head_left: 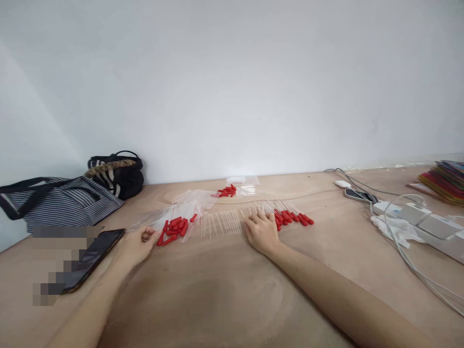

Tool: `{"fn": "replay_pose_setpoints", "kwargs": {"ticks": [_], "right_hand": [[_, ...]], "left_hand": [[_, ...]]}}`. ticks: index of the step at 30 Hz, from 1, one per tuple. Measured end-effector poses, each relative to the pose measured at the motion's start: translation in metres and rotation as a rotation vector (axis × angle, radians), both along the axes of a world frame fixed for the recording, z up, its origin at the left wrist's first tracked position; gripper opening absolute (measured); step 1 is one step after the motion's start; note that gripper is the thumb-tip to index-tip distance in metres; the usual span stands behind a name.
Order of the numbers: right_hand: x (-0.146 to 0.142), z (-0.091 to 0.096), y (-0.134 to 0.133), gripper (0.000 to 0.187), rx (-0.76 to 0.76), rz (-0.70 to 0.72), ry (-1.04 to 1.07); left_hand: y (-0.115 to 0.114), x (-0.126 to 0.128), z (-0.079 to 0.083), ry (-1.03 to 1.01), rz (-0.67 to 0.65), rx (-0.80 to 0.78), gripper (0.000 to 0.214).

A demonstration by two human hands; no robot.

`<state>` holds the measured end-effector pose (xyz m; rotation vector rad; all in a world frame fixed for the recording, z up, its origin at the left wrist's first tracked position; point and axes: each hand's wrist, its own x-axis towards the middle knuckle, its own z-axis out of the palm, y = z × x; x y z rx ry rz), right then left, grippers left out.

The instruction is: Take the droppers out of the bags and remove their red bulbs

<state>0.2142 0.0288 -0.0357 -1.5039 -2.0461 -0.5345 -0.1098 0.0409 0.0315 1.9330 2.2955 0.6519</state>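
Observation:
My left hand (137,245) rests on the table with its fingers loosely curled and a gap showing between them. Its fingertips are right beside a pile of red rubber dropper bulbs (176,225). Over a row of thin clear tubes (228,222) lies my right hand (264,233), palm down with fingers spread. Some tubes lie side by side to its left. To its right, several droppers (295,216) have red bulbs fitted on their near ends. What lies directly under the right palm is hidden.
Clear plastic bags (195,198) lie behind the bulbs. Further back are more red bulbs (227,191) and a bag of tubes (247,189). A phone (96,258) and striped bag (78,200) are left; a power strip (440,237) with cables is right.

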Motion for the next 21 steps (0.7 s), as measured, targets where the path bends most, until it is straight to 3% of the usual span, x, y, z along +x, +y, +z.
{"fn": "replay_pose_setpoints", "kwargs": {"ticks": [2, 4, 7, 9, 11, 15, 21], "right_hand": [[0.014, -0.001, -0.007, 0.018, 0.106, 0.006, 0.034], [0.031, -0.002, -0.014, 0.019, 0.176, -0.017, 0.067], [0.057, -0.002, -0.020, 0.021, 0.184, -0.074, 0.097], [0.068, -0.001, -0.021, 0.024, 0.165, -0.090, 0.094], [0.074, 0.000, -0.021, 0.025, 0.144, -0.102, 0.081], [0.075, 0.000, -0.020, 0.027, 0.111, -0.150, 0.048], [0.080, 0.000, -0.017, 0.019, 0.155, -0.110, 0.046]], "left_hand": [[-0.003, 0.007, -0.004, 0.075, 0.010, 0.081, 0.023], [-0.009, 0.025, -0.013, 0.084, -0.084, 0.175, 0.025], [-0.024, 0.066, -0.031, 0.011, -0.481, 0.317, 0.022], [-0.032, 0.097, -0.040, 0.014, -0.747, 0.284, 0.019], [-0.036, 0.123, -0.046, 0.001, -0.884, 0.266, 0.016], [-0.033, 0.148, -0.048, -0.047, -0.961, 0.262, 0.010], [-0.031, 0.144, -0.045, -0.086, -0.951, 0.220, 0.011]]}}
